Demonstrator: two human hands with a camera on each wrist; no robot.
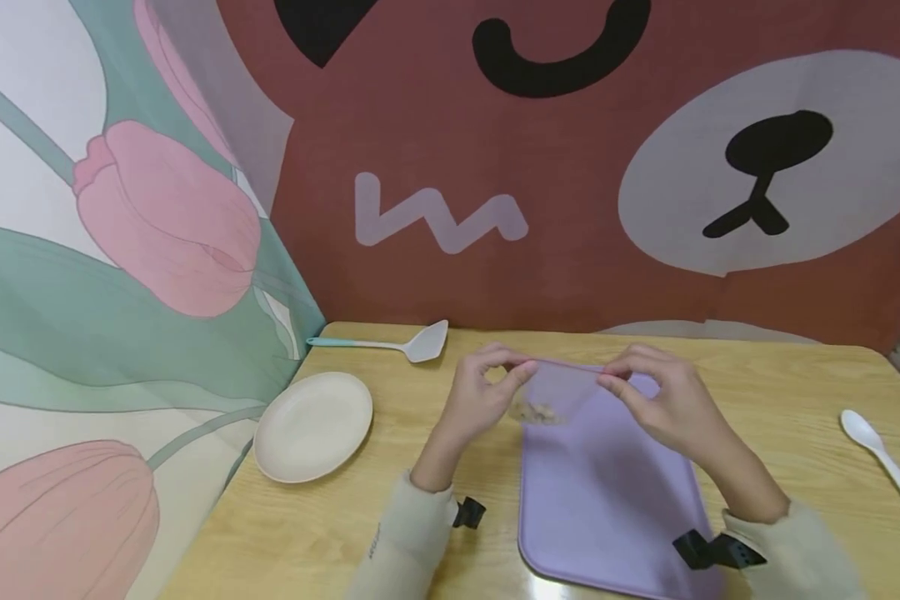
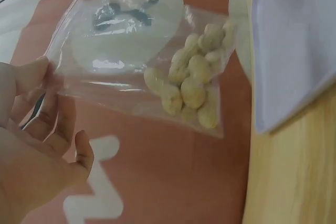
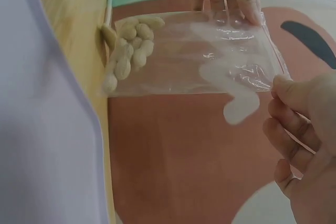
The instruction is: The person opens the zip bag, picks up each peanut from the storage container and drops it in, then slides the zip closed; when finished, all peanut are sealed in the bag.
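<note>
A clear zip bag [image 1: 570, 385] with a reddish strip along its top hangs over the purple tray [image 1: 607, 508]. My left hand [image 1: 474, 398] pinches one top corner between thumb and fingers. At the other top corner, my right hand [image 1: 667, 408] pinches the same edge. Several peanuts in their shells [image 2: 191, 87] lie gathered at the bottom of the bag in the left wrist view. The right wrist view also shows the peanuts [image 3: 134, 48] at the bag's far end, with the strip stretched between both hands.
On the left of the wooden table stands a cream plate [image 1: 313, 427]. Behind it lies a spatula [image 1: 426, 342] with a pale blue handle. A white spoon [image 1: 862, 429] rests at the right. A printed cloth [image 1: 435, 283] hangs behind the table's back edge.
</note>
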